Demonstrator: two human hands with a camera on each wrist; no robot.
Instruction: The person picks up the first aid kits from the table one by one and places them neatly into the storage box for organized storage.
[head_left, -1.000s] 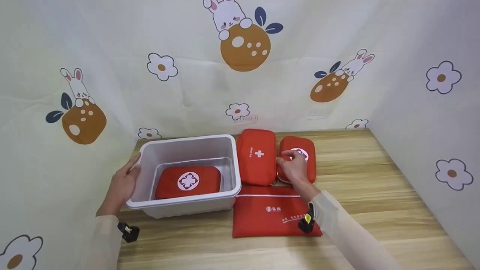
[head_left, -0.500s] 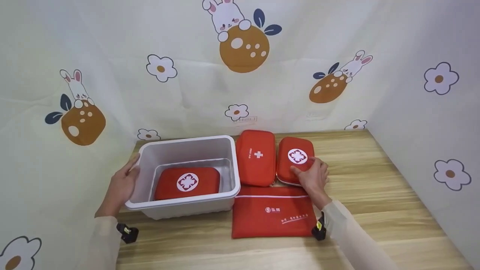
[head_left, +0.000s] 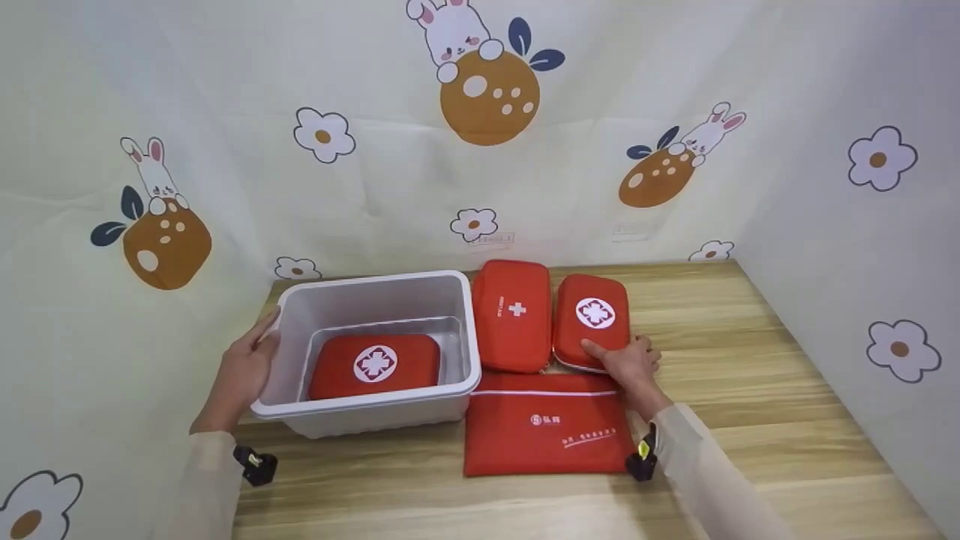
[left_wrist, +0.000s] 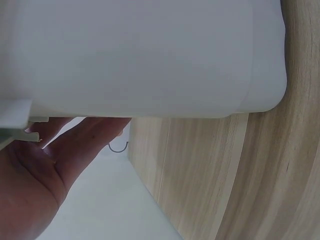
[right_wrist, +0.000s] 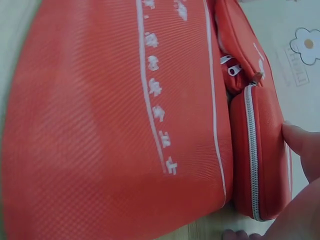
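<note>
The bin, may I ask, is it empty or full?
Neither: the bin holds one red case, with space left beside it.

"Colours at right?"
"A red case (head_left: 589,334) with a round white emblem; beside it, a red wallet (head_left: 514,330) with a white cross; nearer, a white-lettered red pouch (head_left: 536,442)."
"And beyond?"
"Left, a pale grey bin (head_left: 382,418); far, cream cloth (head_left: 397,187) printed with rabbits and flowers."

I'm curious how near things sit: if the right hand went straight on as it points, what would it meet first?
The rightmost case, most likely: the thumb of the right hand seems to touch it, though depth at the fingers is hard to judge.
</note>
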